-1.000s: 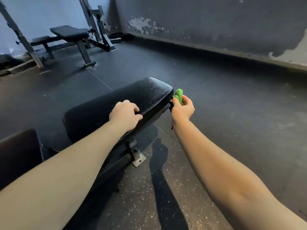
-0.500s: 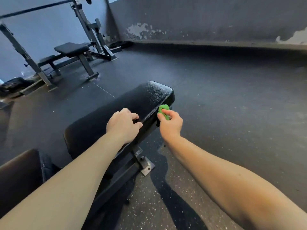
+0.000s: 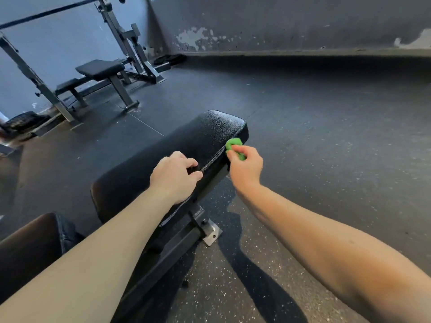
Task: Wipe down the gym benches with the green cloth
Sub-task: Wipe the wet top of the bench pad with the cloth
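The black padded worktop [image 3: 205, 136] lies under the left hand [image 3: 173, 177], which rests on top with fingers curled, holding nothing, while just beside it the right hand [image 3: 246, 167] pinches the bunched green cloth [image 3: 234, 144] at the pad's side edge

Cloth [image 3: 234, 145] bright green. Bench [image 3: 186, 145] black, pebbled grain, pale worn strip along right edge. Floor [image 3: 233, 287] black, white-speckled at bottom. Wall [image 3: 198, 38] dark grey, pale peeling patches. Far bench [image 3: 100, 67], upper left: black pad, grey frame.
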`<action>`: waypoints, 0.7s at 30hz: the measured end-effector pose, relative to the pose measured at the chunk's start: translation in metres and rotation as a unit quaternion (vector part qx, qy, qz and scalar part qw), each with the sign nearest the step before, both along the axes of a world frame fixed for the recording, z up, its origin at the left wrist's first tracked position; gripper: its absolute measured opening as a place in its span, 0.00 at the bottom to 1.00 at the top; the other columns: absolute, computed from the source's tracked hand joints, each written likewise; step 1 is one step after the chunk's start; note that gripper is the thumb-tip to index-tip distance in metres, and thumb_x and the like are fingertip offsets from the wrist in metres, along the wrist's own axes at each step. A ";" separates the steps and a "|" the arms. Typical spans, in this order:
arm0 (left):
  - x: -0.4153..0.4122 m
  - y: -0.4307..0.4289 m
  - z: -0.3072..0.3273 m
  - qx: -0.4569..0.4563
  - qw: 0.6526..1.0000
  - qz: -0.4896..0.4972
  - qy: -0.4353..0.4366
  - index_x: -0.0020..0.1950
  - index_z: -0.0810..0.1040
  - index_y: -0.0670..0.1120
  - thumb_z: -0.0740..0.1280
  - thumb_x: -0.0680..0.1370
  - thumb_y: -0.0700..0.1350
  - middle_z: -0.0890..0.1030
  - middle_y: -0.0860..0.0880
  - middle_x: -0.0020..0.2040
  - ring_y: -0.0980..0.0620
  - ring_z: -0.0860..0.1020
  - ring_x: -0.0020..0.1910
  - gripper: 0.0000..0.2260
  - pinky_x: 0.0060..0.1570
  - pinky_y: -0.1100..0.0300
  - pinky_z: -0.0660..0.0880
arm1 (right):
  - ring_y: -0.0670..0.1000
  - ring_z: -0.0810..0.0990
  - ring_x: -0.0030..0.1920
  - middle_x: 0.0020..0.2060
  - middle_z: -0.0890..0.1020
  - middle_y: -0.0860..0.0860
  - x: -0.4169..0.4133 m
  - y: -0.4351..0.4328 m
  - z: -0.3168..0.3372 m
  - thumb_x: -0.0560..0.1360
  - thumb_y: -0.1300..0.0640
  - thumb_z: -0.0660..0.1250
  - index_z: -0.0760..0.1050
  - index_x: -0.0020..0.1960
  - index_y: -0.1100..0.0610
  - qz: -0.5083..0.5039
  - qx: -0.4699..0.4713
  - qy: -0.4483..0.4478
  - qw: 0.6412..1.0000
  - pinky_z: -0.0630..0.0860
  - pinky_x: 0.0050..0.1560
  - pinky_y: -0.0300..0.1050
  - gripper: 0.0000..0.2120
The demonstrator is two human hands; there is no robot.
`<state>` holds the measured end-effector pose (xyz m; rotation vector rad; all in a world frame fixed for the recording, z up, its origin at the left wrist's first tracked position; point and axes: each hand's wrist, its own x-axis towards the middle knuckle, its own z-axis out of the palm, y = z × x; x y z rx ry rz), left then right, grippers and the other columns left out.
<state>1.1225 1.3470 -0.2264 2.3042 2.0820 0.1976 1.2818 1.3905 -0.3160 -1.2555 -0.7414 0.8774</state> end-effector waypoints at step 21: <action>-0.008 -0.016 0.010 -0.018 0.999 -0.029 -0.027 0.67 0.79 0.52 0.67 0.80 0.49 0.76 0.53 0.63 0.48 0.73 0.62 0.15 0.63 0.47 0.73 | 0.51 0.81 0.47 0.45 0.81 0.49 -0.005 -0.015 0.021 0.71 0.64 0.74 0.80 0.41 0.55 0.037 -0.024 -0.079 0.996 0.78 0.52 0.47 0.05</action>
